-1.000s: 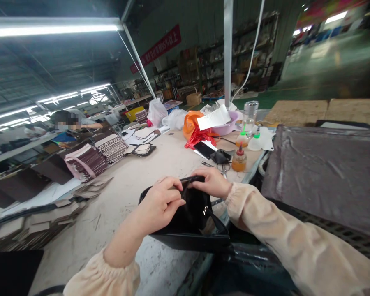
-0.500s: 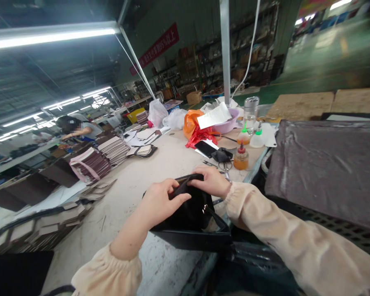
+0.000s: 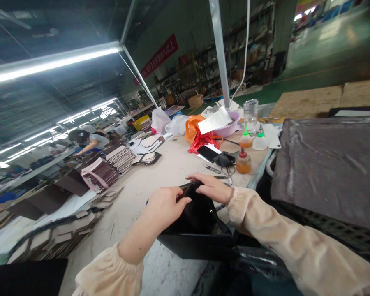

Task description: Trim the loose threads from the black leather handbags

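Note:
A black leather bag (image 3: 200, 228) lies on the pale worktable (image 3: 148, 176) just in front of me. My left hand (image 3: 165, 205) is curled on its upper left rim, fingers and thumb pinching the edge. On the rim's far right side my right hand (image 3: 211, 187) rests with its fingers stretched out and pressing down. Both arms wear beige sleeves gathered at the wrist. The inside of the bag is dark and hidden.
Scissors (image 3: 226, 170), an orange glue bottle (image 3: 243, 162), two more squeeze bottles (image 3: 253, 139), a phone (image 3: 207, 153), a pink basin (image 3: 226, 123) and plastic bags lie beyond. Stacks of brown card pieces (image 3: 98, 172) fill the left. A dark sheet (image 3: 329, 164) covers the right. A person (image 3: 89, 139) works far left.
My right hand has flattened, its fingers stretching out over the bag's rim. My left hand keeps its pinch. The camera has tilted a little, shifting the scene.

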Motion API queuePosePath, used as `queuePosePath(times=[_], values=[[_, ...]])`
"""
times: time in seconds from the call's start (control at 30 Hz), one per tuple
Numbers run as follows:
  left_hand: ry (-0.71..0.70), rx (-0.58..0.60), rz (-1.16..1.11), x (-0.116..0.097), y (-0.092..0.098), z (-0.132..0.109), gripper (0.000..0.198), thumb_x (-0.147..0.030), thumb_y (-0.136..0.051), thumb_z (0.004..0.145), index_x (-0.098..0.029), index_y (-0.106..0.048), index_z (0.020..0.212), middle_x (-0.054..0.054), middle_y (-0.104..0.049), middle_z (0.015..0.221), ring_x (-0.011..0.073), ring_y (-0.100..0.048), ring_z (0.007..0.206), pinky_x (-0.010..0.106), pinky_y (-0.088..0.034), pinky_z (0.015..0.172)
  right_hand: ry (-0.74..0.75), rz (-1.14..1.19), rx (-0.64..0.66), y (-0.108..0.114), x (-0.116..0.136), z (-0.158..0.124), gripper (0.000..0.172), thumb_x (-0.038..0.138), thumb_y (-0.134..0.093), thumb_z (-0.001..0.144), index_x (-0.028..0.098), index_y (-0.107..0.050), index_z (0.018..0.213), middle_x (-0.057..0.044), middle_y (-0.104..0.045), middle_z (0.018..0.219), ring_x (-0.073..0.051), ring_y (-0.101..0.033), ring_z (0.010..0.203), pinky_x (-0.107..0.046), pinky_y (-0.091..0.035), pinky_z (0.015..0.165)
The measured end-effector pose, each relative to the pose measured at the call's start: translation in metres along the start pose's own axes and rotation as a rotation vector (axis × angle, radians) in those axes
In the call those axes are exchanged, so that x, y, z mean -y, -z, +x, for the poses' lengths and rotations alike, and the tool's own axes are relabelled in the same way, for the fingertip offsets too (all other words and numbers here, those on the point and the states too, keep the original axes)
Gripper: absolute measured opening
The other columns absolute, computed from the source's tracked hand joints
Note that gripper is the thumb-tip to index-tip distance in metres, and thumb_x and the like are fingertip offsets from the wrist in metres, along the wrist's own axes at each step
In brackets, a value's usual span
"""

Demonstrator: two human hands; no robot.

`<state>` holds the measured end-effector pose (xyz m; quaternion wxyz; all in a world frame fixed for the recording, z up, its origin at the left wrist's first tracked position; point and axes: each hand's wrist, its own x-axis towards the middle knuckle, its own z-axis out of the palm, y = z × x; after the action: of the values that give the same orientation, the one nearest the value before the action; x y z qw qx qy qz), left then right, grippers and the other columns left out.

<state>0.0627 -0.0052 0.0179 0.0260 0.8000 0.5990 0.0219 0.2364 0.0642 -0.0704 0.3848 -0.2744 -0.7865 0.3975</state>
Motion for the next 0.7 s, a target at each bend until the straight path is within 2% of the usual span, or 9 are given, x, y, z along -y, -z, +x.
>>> queuePosePath(times=[0.1, 0.23, 0.47, 0.7], values=[[0.032, -0.029, 0.051, -0.005, -0.007, 0.005, 0.027, -0.043, -0.052, 0.081, -0.020, -0.065, 0.075, 0.003, -0.064, 0.066, 0.0161, -0.053, 0.057, 0.026, -0.029, 0.055, 0.024, 0.022, -0.008, -0.001, -0.003, -0.001, 0.045, 0.011, -0.048, 0.073, 0.017, -0.054, 0.117, -0.007, -0.062, 0.109, -0.021, -0.057, 0.100, -0.037, -0.042, 0.090], [0.018, -0.048, 0.029, -0.006, -0.016, 0.013, 0.026, -0.034, -0.045, 0.086, -0.019, -0.063, 0.074, 0.002, -0.064, 0.069, 0.0144, -0.053, 0.060, 0.026, -0.032, 0.059, 0.067, 0.006, -0.040, -0.003, -0.010, -0.002, 0.037, 0.014, -0.048, 0.078, 0.017, -0.054, 0.115, -0.008, -0.062, 0.109, -0.021, -0.057, 0.100, -0.036, -0.042, 0.090], [0.034, 0.048, -0.260, -0.005, -0.018, 0.021, 0.029, -0.029, -0.044, 0.085, -0.016, -0.049, 0.058, -0.004, -0.043, 0.056, 0.0096, -0.042, 0.057, 0.021, -0.031, 0.056, 0.136, 0.016, -0.085, -0.004, -0.024, -0.002, 0.030, 0.018, -0.050, 0.082, 0.019, -0.053, 0.112, -0.006, -0.064, 0.105, -0.018, -0.060, 0.095, -0.032, -0.044, 0.086], [0.045, 0.109, -0.314, -0.002, -0.019, 0.023, 0.033, -0.030, -0.044, 0.085, -0.016, -0.038, 0.055, -0.005, -0.033, 0.055, 0.0087, -0.035, 0.055, 0.021, -0.027, 0.055, 0.195, 0.059, -0.172, -0.005, -0.030, -0.001, 0.027, 0.013, -0.054, 0.076, 0.020, -0.055, 0.102, -0.002, -0.065, 0.090, -0.015, -0.060, 0.081, -0.026, -0.045, 0.075]])
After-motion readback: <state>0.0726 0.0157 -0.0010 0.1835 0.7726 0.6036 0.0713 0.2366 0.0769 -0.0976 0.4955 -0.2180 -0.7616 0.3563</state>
